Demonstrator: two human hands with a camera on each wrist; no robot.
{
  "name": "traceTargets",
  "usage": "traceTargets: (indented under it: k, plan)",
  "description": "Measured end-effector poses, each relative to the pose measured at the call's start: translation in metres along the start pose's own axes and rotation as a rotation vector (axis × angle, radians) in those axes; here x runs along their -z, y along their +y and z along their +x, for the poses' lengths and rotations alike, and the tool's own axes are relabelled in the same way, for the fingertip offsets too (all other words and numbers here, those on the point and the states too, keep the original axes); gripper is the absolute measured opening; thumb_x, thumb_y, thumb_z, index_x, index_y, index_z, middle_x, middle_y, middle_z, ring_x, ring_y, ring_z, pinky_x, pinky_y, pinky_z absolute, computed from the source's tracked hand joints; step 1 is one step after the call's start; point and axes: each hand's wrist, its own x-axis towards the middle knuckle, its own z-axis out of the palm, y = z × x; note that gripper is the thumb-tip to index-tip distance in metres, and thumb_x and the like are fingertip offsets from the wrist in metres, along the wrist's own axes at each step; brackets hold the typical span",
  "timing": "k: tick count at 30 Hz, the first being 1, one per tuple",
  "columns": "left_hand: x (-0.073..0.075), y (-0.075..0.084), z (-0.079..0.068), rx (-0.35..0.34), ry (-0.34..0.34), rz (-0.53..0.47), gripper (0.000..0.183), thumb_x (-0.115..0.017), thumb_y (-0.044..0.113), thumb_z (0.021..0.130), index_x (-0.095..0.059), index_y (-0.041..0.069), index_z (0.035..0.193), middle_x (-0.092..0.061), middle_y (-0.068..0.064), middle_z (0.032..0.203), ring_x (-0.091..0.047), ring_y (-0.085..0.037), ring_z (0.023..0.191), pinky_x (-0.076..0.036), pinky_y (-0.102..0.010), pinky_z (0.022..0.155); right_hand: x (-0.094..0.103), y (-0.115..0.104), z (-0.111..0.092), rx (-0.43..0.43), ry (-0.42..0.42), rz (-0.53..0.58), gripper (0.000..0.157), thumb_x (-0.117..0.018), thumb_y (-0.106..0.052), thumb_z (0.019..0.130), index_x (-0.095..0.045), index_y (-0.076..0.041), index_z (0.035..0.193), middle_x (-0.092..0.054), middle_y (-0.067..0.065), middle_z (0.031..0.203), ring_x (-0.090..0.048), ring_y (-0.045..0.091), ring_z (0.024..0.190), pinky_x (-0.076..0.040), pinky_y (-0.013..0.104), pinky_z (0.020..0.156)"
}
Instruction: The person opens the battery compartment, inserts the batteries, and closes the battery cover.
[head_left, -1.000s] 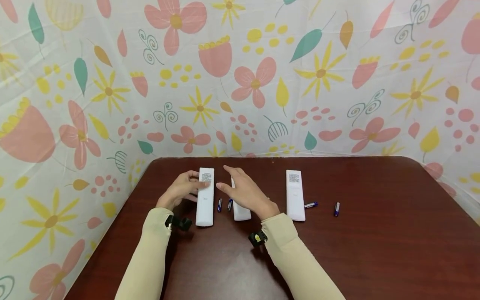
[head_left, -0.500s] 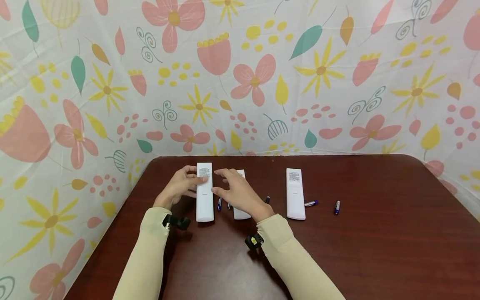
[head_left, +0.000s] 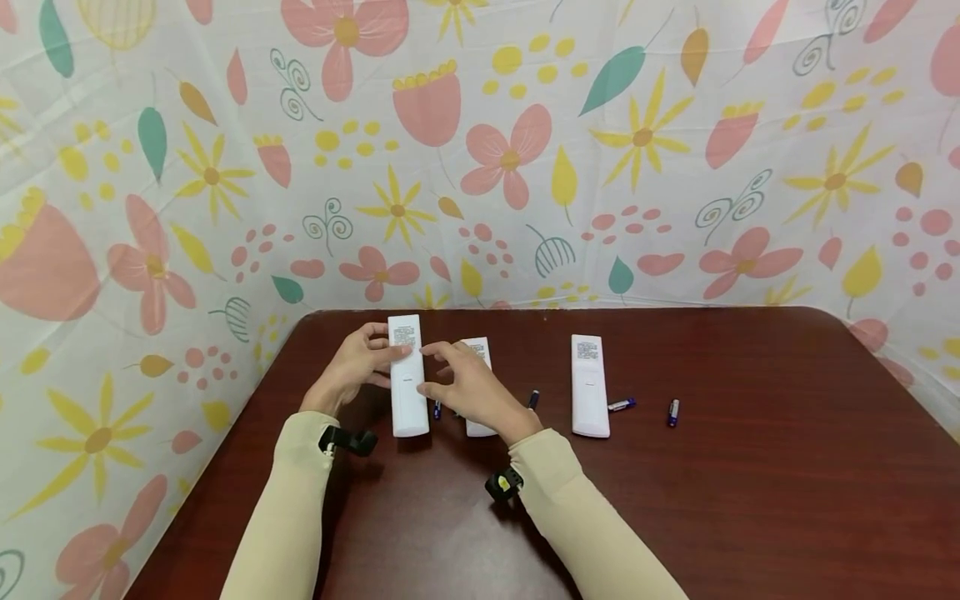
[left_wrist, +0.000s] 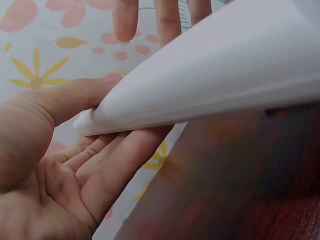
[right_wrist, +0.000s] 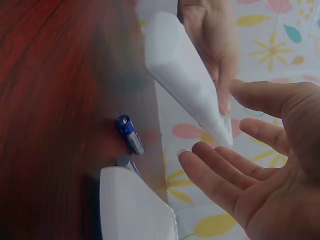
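My left hand (head_left: 347,368) grips a white remote control (head_left: 408,404), its printed label and battery cover facing up. In the left wrist view, the thumb lies on one face of the remote (left_wrist: 210,75) and fingers support the other. My right hand (head_left: 476,387) is beside the remote's right edge, fingers spread and loosely bent, holding nothing. From the right wrist view, its fingertips (right_wrist: 187,157) are close to the remote; whether they touch it I cannot tell. Under the right hand lies a second white remote (head_left: 480,428), partly hidden.
A third white remote (head_left: 590,392) lies label up, with one battery (head_left: 621,404) against its right side and another battery (head_left: 672,412) farther right. Blue-and-silver batteries also lie near the second remote, including one battery (head_left: 533,400) by the right wrist. A floral cloth (head_left: 510,158) hangs behind the table (head_left: 750,483).
The left hand has raised the remote slightly away from me and tilted it. The right hand has moved left to the remote's edge, uncovering more of the second remote's far end.
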Motion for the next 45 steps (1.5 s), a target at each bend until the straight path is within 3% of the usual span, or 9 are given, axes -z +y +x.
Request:
traceTargets:
  k: [6,12,19,27,37,45]
  plan:
    - [0.001,0.001,-0.003,-0.033,-0.010,-0.015,0.061,-0.076,0.015,0.101,-0.043,-0.001,0.149,-0.069,-0.019,0.118,-0.075,-0.026,0.081,-0.065,-0.037,0.064,-0.006,-0.001,0.000,0.001,-0.036,-0.010,0.051,-0.077,-0.019,0.101,-0.058,-0.011,0.148,-0.057,0.019,0.138,-0.065,0.029,0.117,-0.057,0.042,0.095]
    - [-0.002,0.004,-0.003,-0.054,-0.024,-0.027,0.061,-0.076,0.014,0.101,-0.042,-0.002,0.149,-0.069,-0.019,0.117,-0.075,-0.026,0.081,-0.065,-0.037,0.065,-0.006,-0.002,-0.001,-0.007,-0.054,0.001,0.049,-0.078,-0.015,0.101,-0.058,-0.009,0.146,-0.059,0.020,0.134,-0.070,0.024,0.100,-0.059,0.036,0.082]
    - [-0.005,0.006,-0.003,-0.053,-0.028,-0.019,0.061,-0.077,0.014,0.100,-0.042,-0.001,0.148,-0.068,-0.018,0.117,-0.075,-0.026,0.083,-0.065,-0.037,0.065,-0.008,-0.005,-0.003,-0.029,-0.068,-0.011,0.049,-0.076,-0.014,0.102,-0.057,-0.012,0.147,-0.058,0.016,0.133,-0.069,0.021,0.097,-0.059,0.029,0.077]
    - [-0.005,0.005,-0.003,-0.064,-0.039,-0.008,0.061,-0.077,0.015,0.101,-0.042,-0.002,0.148,-0.068,-0.019,0.117,-0.075,-0.026,0.084,-0.065,-0.037,0.066,-0.009,-0.008,-0.004,-0.030,-0.058,-0.055,0.046,-0.077,-0.014,0.101,-0.060,-0.013,0.144,-0.058,0.014,0.132,-0.067,0.023,0.101,-0.057,0.032,0.082]
    - [-0.006,0.005,-0.002,-0.073,-0.038,-0.014,0.061,-0.076,0.014,0.101,-0.042,-0.002,0.148,-0.067,-0.019,0.116,-0.075,-0.025,0.085,-0.065,-0.037,0.067,-0.010,-0.009,-0.005,-0.023,-0.052,-0.065,0.038,-0.078,-0.012,0.100,-0.064,-0.012,0.135,-0.057,0.015,0.128,-0.066,0.016,0.089,-0.056,0.026,0.074]
    - [-0.007,0.006,-0.002,-0.082,-0.034,-0.022,0.061,-0.077,0.014,0.101,-0.042,-0.002,0.148,-0.067,-0.018,0.117,-0.075,-0.025,0.086,-0.065,-0.037,0.067,-0.013,-0.009,-0.005,-0.017,-0.026,-0.102,0.036,-0.077,-0.011,0.100,-0.064,-0.013,0.133,-0.056,0.018,0.131,-0.064,0.019,0.092,-0.055,0.029,0.080]
